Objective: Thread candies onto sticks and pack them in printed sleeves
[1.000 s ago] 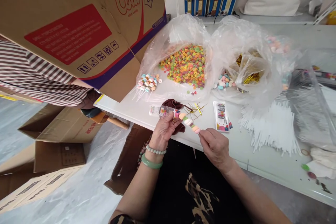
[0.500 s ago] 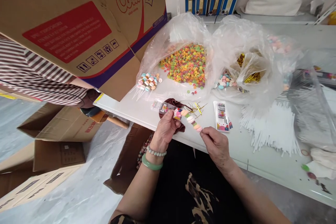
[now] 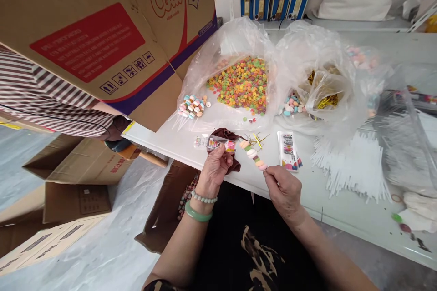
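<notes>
Left hand [image 3: 215, 163]: fingers pinching printed wrapper [image 3: 221, 144]. Right hand [image 3: 285, 188]: fingers narrow on candy skewer's [image 3: 252, 153] lower end, its top just beside the wrapper, above the surface [image 3: 164, 140]. Best keep both lined up, grip the wrapper lightly.

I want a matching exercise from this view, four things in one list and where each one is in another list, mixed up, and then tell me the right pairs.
Things
1. candy stick
2. ring candies
3. printed wrapper
4. brown cloth

Places
A. crumpled on the table
B. held in the left hand
C. pinched at one end by the right hand
D. in a clear bag

Right pairs: 1-C, 2-D, 3-B, 4-A.
</notes>
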Demonstrator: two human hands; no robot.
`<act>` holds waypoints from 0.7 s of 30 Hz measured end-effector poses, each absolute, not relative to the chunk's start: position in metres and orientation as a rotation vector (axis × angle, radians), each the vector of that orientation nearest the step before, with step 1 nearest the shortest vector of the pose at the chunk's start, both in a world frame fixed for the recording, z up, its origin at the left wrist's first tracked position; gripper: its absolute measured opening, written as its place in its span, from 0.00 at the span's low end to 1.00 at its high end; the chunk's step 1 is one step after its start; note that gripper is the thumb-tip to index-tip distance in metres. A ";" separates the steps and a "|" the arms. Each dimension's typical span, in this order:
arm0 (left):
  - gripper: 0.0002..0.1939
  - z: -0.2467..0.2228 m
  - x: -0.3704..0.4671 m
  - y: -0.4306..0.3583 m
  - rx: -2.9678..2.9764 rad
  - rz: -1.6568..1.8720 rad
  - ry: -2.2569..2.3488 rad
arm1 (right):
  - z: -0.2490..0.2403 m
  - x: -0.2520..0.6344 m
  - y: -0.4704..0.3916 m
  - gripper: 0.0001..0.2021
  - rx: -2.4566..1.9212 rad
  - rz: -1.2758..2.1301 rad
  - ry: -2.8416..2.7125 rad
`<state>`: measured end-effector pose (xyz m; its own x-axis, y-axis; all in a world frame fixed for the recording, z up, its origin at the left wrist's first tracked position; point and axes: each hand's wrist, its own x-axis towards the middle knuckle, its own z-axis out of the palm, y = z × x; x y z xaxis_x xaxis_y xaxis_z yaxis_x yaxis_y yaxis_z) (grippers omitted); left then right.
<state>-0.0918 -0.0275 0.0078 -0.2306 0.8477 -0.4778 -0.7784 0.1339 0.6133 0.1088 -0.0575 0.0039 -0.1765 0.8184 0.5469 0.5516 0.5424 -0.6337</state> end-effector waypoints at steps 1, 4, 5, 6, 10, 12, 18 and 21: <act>0.09 0.008 -0.092 -0.028 0.081 1.508 0.990 | 0.005 0.109 -0.058 0.07 -1.127 0.401 -1.840; 0.08 0.010 -0.091 -0.028 0.089 1.487 0.963 | 0.007 0.110 -0.058 0.06 -1.135 0.506 -1.796; 0.09 0.010 -0.091 -0.029 0.101 1.478 0.949 | 0.007 0.109 -0.058 0.06 -1.140 0.522 -1.788; 0.10 0.010 -0.090 -0.029 0.115 1.470 0.941 | 0.007 0.109 -0.058 0.06 -1.143 0.530 -1.786; 0.15 0.008 -0.087 -0.030 0.168 1.444 0.964 | 0.007 0.108 -0.058 0.06 -1.127 0.528 -1.790; 0.17 0.006 -0.086 -0.031 0.211 1.416 0.971 | 0.006 0.109 -0.058 0.06 -1.117 0.519 -1.793; 0.21 0.003 -0.086 -0.032 0.283 1.372 0.964 | 0.008 0.111 -0.059 0.06 -1.112 0.487 -1.780; 0.22 0.004 -0.085 -0.031 0.286 1.375 0.965 | 0.009 0.110 -0.060 0.06 -1.098 0.473 -1.777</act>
